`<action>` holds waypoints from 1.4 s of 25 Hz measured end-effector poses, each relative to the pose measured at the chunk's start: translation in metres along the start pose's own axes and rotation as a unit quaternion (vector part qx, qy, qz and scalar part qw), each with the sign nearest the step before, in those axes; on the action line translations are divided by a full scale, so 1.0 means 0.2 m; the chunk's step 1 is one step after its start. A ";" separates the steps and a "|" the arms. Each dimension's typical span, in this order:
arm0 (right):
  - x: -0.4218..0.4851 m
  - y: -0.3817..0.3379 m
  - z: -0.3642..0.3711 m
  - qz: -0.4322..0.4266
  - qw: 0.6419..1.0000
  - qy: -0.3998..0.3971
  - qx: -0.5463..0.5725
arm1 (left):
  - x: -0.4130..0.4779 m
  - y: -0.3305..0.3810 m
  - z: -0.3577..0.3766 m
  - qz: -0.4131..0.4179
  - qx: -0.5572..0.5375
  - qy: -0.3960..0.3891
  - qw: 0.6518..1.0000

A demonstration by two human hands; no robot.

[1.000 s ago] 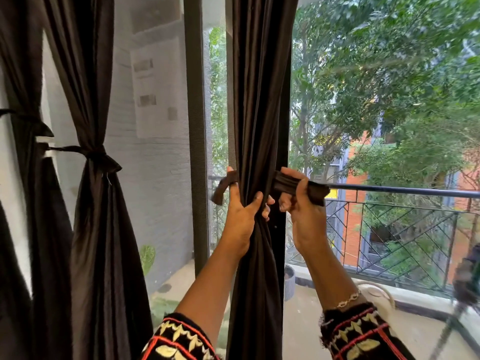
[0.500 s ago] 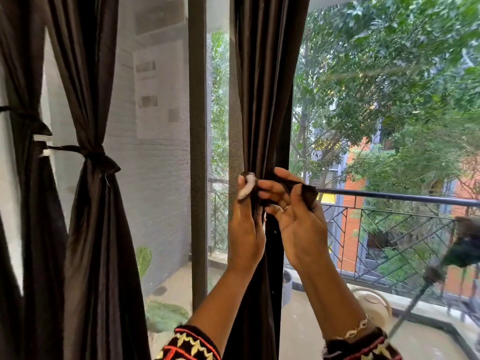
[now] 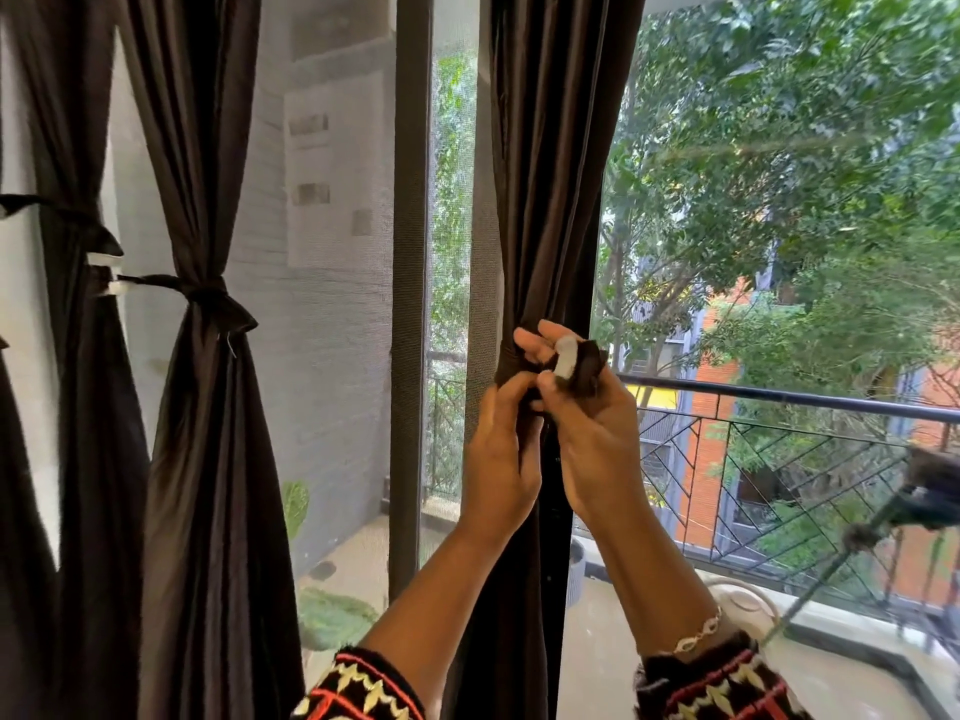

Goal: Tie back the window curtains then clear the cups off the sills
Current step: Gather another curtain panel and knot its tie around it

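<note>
A dark brown curtain (image 3: pixel 545 200) hangs gathered in front of the window's middle. A dark tie-back strap (image 3: pixel 587 366) with a white patch at its end is wrapped round it at chest height. My right hand (image 3: pixel 592 433) pinches the strap's end, fingers curled at the white patch. My left hand (image 3: pixel 501 449) grips the gathered curtain and strap just left of it. Both hands touch each other. To the left, a second curtain (image 3: pixel 208 407) is tied back with its own strap (image 3: pixel 208 298). No cup is in view.
A dark window post (image 3: pixel 410 304) stands between the two curtains. A third curtain (image 3: pixel 67 407) hangs at the far left. Outside are a balcony railing (image 3: pixel 779 402), a grey pot (image 3: pixel 575 569) on the floor and a blurred dark object (image 3: pixel 930 491) at the right.
The strap ends, held apart a second ago, have been brought together at the curtain's front. The white patch has passed from the left hand's side to the right hand.
</note>
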State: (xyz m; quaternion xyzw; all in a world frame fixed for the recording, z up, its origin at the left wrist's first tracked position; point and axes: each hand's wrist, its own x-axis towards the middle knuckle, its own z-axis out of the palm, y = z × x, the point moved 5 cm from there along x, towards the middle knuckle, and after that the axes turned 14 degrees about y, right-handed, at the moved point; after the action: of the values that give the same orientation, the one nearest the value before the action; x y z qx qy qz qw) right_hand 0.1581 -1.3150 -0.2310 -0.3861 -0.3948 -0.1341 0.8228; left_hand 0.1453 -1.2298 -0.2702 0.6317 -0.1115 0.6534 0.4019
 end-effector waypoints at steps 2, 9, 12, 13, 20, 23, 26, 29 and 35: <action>0.01 -0.01 -0.02 -0.040 0.997 0.015 -0.059 | -0.02 0.03 -0.04 -0.014 -0.024 -0.008 1.000; 0.00 0.05 -0.05 -0.160 0.954 0.018 -0.252 | 0.29 0.40 -0.14 0.065 0.094 0.099 0.988; -0.02 0.07 -0.04 -0.228 0.917 0.020 -0.327 | 0.37 0.43 0.02 0.005 0.289 -0.186 0.939; -0.03 0.07 -0.04 -0.252 0.900 0.021 -0.356 | 0.36 0.42 0.05 -0.004 0.359 -0.239 0.902; -0.16 0.03 -0.02 -0.354 0.836 -0.001 -0.418 | 0.38 0.38 0.06 -0.069 0.336 -0.278 0.897; -0.20 -0.02 -0.08 -0.292 0.895 0.035 -0.335 | 0.38 0.31 0.00 -0.164 0.173 -0.245 0.940; -0.17 -0.10 -0.10 -0.299 0.906 0.040 -0.297 | 0.36 0.28 -0.03 -0.174 0.099 -0.234 0.951; -0.06 -0.20 -0.08 -0.341 0.891 0.034 -0.297 | 0.33 0.25 -0.06 -0.140 0.091 -0.220 0.961; 0.19 -0.23 0.03 -0.338 0.863 -0.007 -0.376 | 0.24 0.29 -0.11 -0.163 -0.030 -0.163 0.973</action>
State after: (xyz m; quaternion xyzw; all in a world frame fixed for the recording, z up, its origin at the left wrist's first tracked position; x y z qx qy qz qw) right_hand 0.1544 -1.3375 -0.1754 -0.5098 -0.4267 -0.5398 0.5164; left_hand 0.0969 -1.2352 -0.2090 0.7269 -0.0909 0.4639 0.4981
